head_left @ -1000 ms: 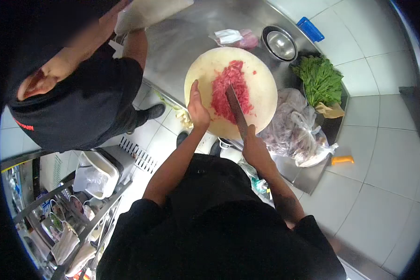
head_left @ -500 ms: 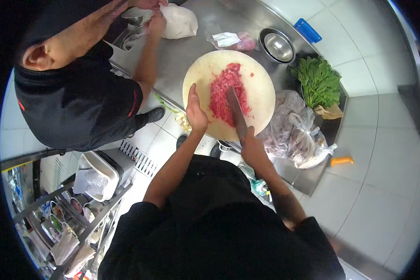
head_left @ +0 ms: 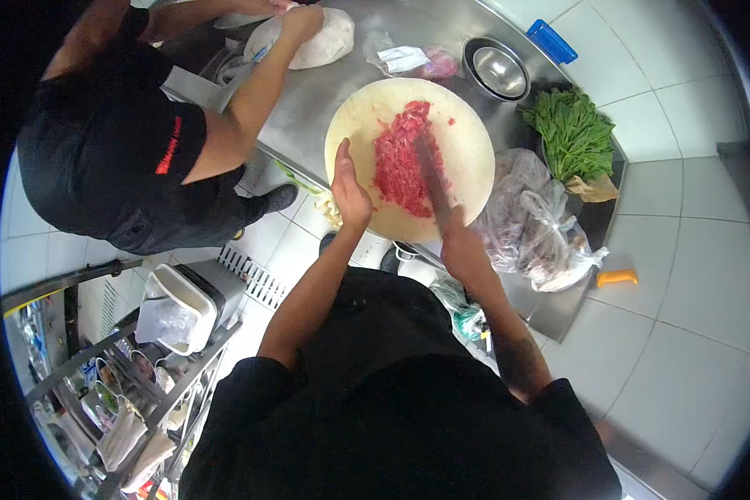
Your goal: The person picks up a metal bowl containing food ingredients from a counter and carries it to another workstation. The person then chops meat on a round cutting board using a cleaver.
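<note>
A pile of chopped red meat (head_left: 402,167) lies on a round, pale cutting board (head_left: 467,133). My right hand (head_left: 465,250) is closed round the handle of a cleaver (head_left: 432,179), whose blade, slightly blurred, is over the right part of the meat. At the board's left edge, my left hand (head_left: 350,190) holds nothing; its palm faces the meat and its fingers point away from me, the thumb apart.
Plastic bags (head_left: 533,221), leafy greens (head_left: 571,133) and nested metal bowls (head_left: 498,70) flank the board on the steel counter (head_left: 296,117). A co-worker (head_left: 117,158) at the left handles a white bag (head_left: 329,42). An orange handle (head_left: 617,278) lies right.
The cleaver blade has shifted slightly over the meat. The co-worker's body and arms have moved, and the white bag now lies lower on the counter. My left hand has barely moved.
</note>
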`<state>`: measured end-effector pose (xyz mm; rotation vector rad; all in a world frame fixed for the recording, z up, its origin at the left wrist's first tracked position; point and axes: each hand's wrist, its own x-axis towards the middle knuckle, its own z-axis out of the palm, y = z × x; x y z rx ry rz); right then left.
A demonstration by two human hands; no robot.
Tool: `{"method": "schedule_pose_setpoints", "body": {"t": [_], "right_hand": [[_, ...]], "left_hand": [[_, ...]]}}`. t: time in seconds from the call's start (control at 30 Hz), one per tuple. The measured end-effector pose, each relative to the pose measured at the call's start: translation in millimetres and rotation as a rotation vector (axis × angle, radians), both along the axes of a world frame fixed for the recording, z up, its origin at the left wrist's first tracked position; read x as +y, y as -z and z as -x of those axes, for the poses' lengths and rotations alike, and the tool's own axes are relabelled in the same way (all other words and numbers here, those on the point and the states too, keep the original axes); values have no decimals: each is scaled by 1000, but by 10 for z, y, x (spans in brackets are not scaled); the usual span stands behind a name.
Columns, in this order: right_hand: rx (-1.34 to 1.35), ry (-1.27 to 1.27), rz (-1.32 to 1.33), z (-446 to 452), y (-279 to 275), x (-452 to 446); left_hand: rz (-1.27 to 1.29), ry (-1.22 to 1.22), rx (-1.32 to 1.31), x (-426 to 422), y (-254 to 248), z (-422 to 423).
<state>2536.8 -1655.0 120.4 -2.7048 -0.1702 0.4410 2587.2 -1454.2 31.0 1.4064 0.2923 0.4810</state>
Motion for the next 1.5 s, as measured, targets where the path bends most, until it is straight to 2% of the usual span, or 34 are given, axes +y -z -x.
{"method": "schedule_pose_setpoints", "body": {"t": [0.1,0.13,0.17,0.23,0.27,0.33,0.37,0.4,0.43,0.5,0.53,0.57,0.63,0.67,0.7,0.77,0.8,0.9,0.97,1.03,1.07,1.1,1.17,1.2,1.3,1.33,1.4,1.47,1.5], "right_hand": [[43,-73,65,-114,-341,-79],[56,-27,22,-97,-691,29],[68,-25,23,-50,-631,53],[-101,65,-28,-17,-348,38],[-42,-20,37,-13,74,-146],[-22,-52,50,-136,-180,-174],[19,-108,70,-216,-402,-141],[50,-49,-5,-200,-749,-8],[50,-55,-4,-157,-707,52],[-108,86,-66,-76,-463,101],[-142,-84,17,-31,128,-145],[-142,-83,18,-39,14,-130],[60,-86,58,-153,-349,-80],[164,32,-35,-175,-629,-2],[171,32,-37,-99,-571,2],[-127,-6,20,-61,-292,-24],[26,-51,10,-59,-66,-138],[115,-57,48,-140,-581,-56],[108,1,4,-42,-577,23],[-58,-35,-19,-42,-133,1],[36,7,-31,-57,-25,46],[39,26,-28,-15,-46,-31],[85,-84,56,-180,-601,44],[84,-36,25,-136,-781,137],[-51,35,33,27,-253,178],[88,20,8,-2,-162,239],[97,-10,25,-47,-256,88],[48,13,-23,-16,-638,240],[43,15,-23,-47,-447,211]], "left_hand": [[-1,0,-5,16,-4,-12],[-5,3,-1,20,-6,6],[-8,3,0,13,-5,-1],[-6,-1,5,11,-7,-7],[-5,6,4,4,-4,3],[-7,10,-3,13,-1,-32],[-4,8,-1,13,7,-13],[-7,13,9,5,20,18],[-7,10,7,8,19,-5],[-3,-1,9,15,24,-8],[-2,-2,12,17,24,-10],[-1,0,10,15,28,-20],[2,-4,5,25,35,-28],[1,1,12,21,42,1],[1,1,11,23,38,-14],[3,-12,10,19,20,-49],[6,-15,11,17,25,-29],[-2,-22,-3,24,6,-83],[16,-34,36,-34,31,33],[27,-60,30,15,41,-101],[44,-61,23,4,65,-85],[56,-49,7,4,78,-79],[53,-63,7,-11,56,-81],[68,-58,3,-31,82,-24],[60,-46,-8,45,-6,-78],[37,-7,8,33,-20,-37],[44,-17,-2,35,38,-76],[47,-9,11,20,85,25],[87,-30,5,17,70,-30]]}}
